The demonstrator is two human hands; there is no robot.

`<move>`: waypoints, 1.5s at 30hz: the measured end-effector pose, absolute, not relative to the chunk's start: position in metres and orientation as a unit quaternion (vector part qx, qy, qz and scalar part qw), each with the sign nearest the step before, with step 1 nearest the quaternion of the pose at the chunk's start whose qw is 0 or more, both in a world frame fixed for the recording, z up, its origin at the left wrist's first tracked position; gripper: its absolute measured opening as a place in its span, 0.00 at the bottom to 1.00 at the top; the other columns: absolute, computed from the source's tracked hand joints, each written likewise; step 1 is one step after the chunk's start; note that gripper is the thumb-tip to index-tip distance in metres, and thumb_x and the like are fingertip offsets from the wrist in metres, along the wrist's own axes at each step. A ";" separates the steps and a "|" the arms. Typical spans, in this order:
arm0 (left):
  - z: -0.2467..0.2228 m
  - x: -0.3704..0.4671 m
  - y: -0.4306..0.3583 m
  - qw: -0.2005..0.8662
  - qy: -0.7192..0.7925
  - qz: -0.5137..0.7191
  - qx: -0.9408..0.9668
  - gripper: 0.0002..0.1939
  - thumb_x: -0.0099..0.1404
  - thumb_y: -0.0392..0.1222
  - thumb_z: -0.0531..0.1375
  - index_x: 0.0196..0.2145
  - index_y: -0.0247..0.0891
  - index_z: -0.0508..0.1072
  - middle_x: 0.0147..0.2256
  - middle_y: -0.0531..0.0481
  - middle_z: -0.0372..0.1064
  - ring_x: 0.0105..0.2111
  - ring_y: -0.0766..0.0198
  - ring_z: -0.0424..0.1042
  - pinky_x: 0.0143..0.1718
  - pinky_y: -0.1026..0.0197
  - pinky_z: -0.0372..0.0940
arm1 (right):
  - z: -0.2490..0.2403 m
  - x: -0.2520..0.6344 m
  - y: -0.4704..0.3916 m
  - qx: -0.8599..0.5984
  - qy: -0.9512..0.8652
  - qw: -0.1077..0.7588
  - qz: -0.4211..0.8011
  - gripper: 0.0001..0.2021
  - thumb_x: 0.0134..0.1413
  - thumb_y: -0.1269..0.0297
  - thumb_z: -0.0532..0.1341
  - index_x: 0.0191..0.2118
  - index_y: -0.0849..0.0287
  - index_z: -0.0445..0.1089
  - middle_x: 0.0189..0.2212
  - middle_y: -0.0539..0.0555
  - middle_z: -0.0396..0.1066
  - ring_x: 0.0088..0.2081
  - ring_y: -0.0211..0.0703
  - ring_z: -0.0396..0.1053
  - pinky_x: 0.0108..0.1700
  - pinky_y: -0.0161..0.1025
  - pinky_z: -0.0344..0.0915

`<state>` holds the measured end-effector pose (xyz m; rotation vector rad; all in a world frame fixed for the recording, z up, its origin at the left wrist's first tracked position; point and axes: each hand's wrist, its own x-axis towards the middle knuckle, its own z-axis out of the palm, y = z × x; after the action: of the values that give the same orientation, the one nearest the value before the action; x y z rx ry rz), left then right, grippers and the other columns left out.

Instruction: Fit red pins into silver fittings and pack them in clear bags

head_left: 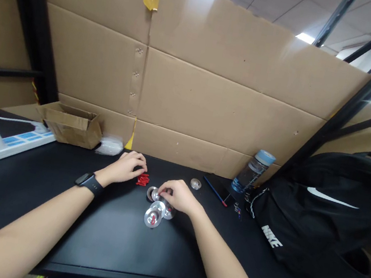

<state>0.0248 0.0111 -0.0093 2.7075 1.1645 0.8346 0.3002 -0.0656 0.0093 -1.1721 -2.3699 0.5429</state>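
Beside a small pile of red pieces (143,179), my left hand (126,167) rests on the table with its thumb and fingers curved but apart. My right hand (177,195) reaches over a group of shiny round metal-looking discs (153,217), its thumb and forefinger pinched together. A bit of red shows by those fingertips, but I cannot tell whether it is held or lies on a disc beneath. The front disc carries a small red looped piece (153,219). Other discs in the group overlap and are partly covered by my right hand.
A separate round clear item (195,184) lies behind my right hand. Further right are a phone (218,189), keys (237,209), a water bottle (253,172) and a black backpack (329,217). On the left stand a cardboard box (73,126) and a power strip (0,149).
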 end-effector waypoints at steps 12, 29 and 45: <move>0.011 0.083 -0.040 0.133 0.319 0.387 0.855 0.10 0.66 0.51 0.63 0.36 0.45 0.81 0.46 0.47 0.72 0.48 0.54 0.70 0.53 0.51 0.65 | 0.015 0.296 -0.060 -0.399 -0.669 0.479 0.406 0.12 0.49 0.57 0.71 0.37 0.58 0.80 0.35 0.56 0.81 0.39 0.52 0.80 0.47 0.48 0.75; 0.016 0.083 -0.045 0.072 0.337 0.401 0.849 0.01 0.58 0.39 0.66 0.29 0.42 0.79 0.45 0.50 0.71 0.47 0.56 0.69 0.51 0.54 0.60 | 0.010 0.293 -0.065 -0.352 -0.790 0.417 0.279 0.27 0.42 0.60 0.76 0.50 0.54 0.72 0.46 0.54 0.72 0.38 0.42 0.75 0.40 0.39 0.73; -0.010 0.014 0.021 0.040 0.397 0.294 0.869 0.08 0.64 0.46 0.63 0.34 0.41 0.81 0.40 0.48 0.72 0.42 0.58 0.71 0.48 0.57 0.63 | 0.005 0.404 -0.015 -0.628 -0.733 0.258 0.035 0.19 0.46 0.56 0.72 0.46 0.55 0.77 0.42 0.56 0.75 0.40 0.47 0.72 0.43 0.40 0.65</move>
<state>0.0137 0.0211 -0.0097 2.6609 1.2164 0.9000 0.4036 -0.0150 0.0046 -1.7040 -1.9878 0.0949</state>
